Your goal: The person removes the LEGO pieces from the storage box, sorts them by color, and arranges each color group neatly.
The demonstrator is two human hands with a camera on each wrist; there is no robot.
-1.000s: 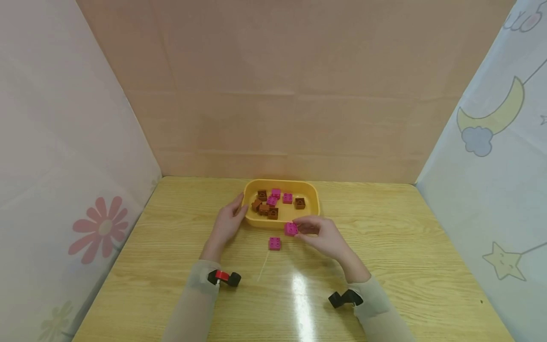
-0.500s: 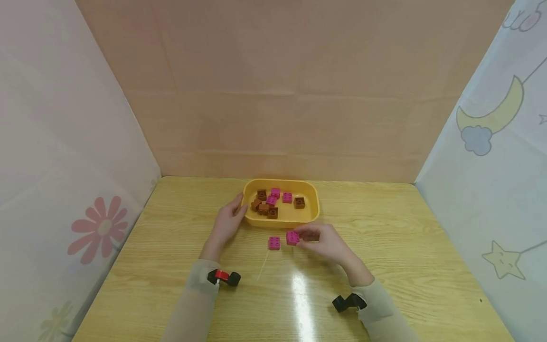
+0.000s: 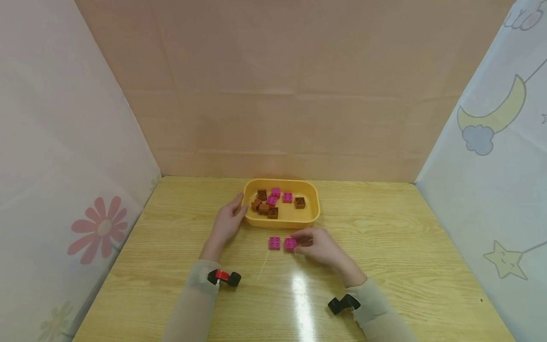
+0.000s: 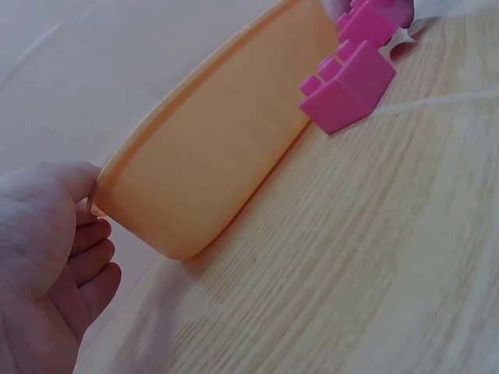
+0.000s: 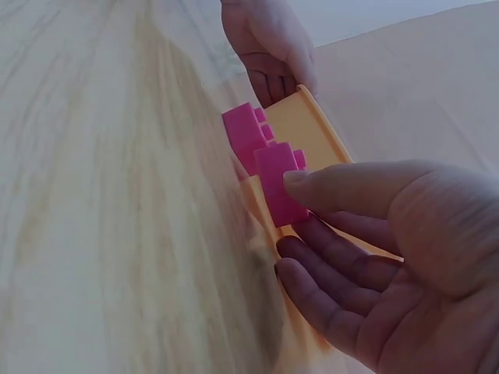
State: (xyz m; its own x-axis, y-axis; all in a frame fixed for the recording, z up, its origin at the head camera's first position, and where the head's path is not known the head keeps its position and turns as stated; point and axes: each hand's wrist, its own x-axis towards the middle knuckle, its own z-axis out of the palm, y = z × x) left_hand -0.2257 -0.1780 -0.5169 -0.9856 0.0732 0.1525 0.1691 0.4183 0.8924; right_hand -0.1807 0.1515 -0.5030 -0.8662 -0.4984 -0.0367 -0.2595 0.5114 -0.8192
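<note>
My right hand [image 3: 318, 246] pinches a pink toy brick [image 3: 290, 244] between thumb and fingers, low over the table in front of the tray. Just left of it another pink brick [image 3: 275, 243] sits on the wood, studs up. In the right wrist view the thumb lies against the near side of the held brick [image 5: 279, 183]. My left hand [image 3: 228, 221] grips the left end of the yellow tray [image 3: 295, 223]. Thumb over the rim and fingers beneath it show in the left wrist view, where that hand [image 4: 47, 241] holds the tray's corner.
Inside the tray lie several brown bricks [image 3: 300, 203] and pink bricks [image 3: 287, 197]. A peach cloth [image 3: 273, 118] hangs behind the table [image 3: 384, 247], with patterned white cloths at both sides. Each sleeve carries a black wrist camera [image 3: 344, 304].
The right hand has brought its pink brick from the tray's front rim toward me and down, beside the other pink brick. My left hand keeps its hold on the tray.
</note>
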